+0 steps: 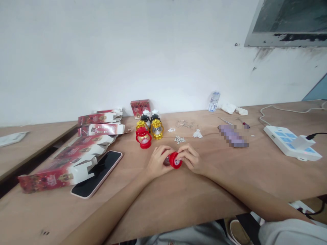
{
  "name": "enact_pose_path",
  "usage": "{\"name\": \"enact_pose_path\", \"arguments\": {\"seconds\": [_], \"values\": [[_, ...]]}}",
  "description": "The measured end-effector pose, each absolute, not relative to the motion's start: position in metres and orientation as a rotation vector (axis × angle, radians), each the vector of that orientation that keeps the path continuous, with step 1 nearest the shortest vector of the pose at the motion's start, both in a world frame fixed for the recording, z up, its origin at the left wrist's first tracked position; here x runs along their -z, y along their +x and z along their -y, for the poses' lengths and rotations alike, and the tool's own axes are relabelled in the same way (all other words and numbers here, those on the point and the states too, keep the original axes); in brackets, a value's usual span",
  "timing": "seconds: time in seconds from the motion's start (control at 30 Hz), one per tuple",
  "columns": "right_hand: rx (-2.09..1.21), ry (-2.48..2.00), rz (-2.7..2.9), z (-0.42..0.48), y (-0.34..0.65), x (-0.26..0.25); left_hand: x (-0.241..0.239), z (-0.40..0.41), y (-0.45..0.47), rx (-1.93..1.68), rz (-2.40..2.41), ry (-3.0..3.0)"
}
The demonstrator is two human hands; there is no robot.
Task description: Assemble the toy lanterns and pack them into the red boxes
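1. The left hand (159, 160) is closed around a red lantern (173, 161), tilted sideways between both hands; the right hand (190, 159) has bent fingers at its base, but I cannot tell if they grip.
2. Probably this tilt lets the right fingers reach the base.
3. Silvery discs (180, 139) lie just beyond, perhaps for easy reach: round, flat, metallic-looking.
4. Opened boxes (48, 181) are glossy printed card.

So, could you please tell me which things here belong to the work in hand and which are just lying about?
Likely part of the work: held red lantern; standing lanterns; silvery discs; opened red cartons.

Apparently just lying about: phone; bottle; power strip.
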State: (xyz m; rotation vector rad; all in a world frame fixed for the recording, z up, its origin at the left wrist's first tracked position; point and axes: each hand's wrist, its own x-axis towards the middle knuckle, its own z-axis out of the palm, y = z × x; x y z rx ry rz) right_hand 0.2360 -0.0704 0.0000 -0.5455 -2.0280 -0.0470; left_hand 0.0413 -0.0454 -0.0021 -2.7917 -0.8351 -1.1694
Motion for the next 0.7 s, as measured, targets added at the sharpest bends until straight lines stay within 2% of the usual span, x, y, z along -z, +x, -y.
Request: {"name": "enact_pose_path", "arguments": {"seconds": [0.7], "values": [[0.074,-0.603,1.992,0.0740,0.2322,-0.0007,0.0031,0.0446,0.0405,1.180,0.851,-2.791]]}}
